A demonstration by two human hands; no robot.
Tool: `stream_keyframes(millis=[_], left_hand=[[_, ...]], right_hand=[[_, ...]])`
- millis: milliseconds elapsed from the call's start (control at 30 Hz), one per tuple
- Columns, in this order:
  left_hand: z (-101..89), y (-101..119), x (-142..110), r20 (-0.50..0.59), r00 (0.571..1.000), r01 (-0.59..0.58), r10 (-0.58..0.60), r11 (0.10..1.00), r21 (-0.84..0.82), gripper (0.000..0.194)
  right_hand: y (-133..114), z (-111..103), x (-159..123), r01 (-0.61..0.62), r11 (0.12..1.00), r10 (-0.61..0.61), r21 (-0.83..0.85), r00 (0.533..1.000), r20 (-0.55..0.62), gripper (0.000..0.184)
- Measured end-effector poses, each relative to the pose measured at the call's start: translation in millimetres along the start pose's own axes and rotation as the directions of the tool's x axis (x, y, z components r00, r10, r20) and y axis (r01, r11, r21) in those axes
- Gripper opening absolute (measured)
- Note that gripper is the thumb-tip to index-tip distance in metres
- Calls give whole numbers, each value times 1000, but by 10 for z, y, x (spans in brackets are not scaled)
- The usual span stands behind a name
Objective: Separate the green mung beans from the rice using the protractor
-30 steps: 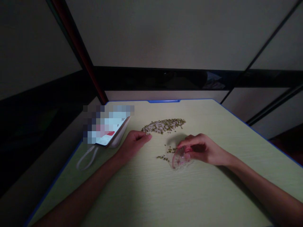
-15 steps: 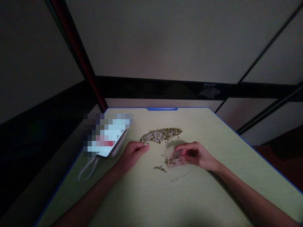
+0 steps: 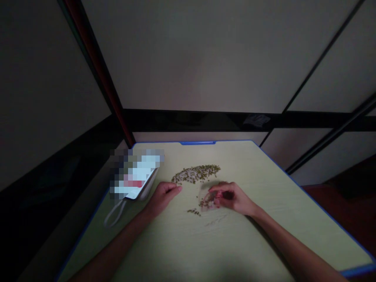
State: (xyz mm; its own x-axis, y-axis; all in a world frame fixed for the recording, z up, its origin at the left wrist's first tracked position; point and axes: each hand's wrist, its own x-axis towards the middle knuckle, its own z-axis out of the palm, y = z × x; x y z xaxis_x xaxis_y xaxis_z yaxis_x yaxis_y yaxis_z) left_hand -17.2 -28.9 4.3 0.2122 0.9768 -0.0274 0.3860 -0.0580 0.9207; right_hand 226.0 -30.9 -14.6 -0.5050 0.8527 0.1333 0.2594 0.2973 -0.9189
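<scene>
My right hand [image 3: 232,199] pinches a small, clear plastic piece with a reddish tint [image 3: 209,203], possibly a bag, low over the table. Small green beans show in or behind it; which of these, I cannot tell. Beyond it lies a spread pile of green beans mixed with white grains [image 3: 195,174]. At the pile's near left edge, my left hand [image 3: 163,197] is closed, thumb against forefinger; whatever might be between them is hidden. A small cluster of beans [image 3: 194,212] rests between the two hands, nearer to me.
The pale table [image 3: 164,250] has a blue rim and a blue handle-like strip [image 3: 197,143] at its far edge. On the left a lit phone [image 3: 138,178], partly pixelated, leans on a pale object with a looped strap [image 3: 115,215]. Light panels [image 3: 190,58] stand behind the table.
My view has shifted, so the table sits slightly lower and further left. My right hand, still holding the plastic piece, has moved slightly left. My left hand keeps its pinch beside the pile.
</scene>
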Motion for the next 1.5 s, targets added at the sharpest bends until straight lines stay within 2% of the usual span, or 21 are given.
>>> stream_keyframes(millis=[167, 467, 733, 900, 1267, 1500], left_hand=[[2, -30, -1, -7, 1000, 2, -2, 1000, 4, 36], [10, -46, 7, -3, 1000, -13, 13, 1000, 6, 37], [3, -35, 2, 0, 1000, -11, 11, 1000, 18, 37], [-1, -35, -2, 9, 1000, -10, 10, 1000, 23, 37], [7, -38, -1, -7, 1000, -1, 1, 1000, 8, 37], [5, -39, -8, 2, 1000, 4, -4, 1000, -1, 38]], right_hand=[[-50, 28, -18, 111, 992, -110, -64, 994, 25, 22], [-55, 43, -7, 193, 971, -194, -143, 981, 12, 22], [-100, 55, -28, 204, 969, -194, -139, 977, 86, 21], [-75, 73, -32, 144, 985, -142, -89, 989, 36, 21], [-31, 7, -24, 99, 980, -109, -174, 993, -47, 24], [-56, 42, -28, 107, 978, -116, -181, 993, -35, 24]])
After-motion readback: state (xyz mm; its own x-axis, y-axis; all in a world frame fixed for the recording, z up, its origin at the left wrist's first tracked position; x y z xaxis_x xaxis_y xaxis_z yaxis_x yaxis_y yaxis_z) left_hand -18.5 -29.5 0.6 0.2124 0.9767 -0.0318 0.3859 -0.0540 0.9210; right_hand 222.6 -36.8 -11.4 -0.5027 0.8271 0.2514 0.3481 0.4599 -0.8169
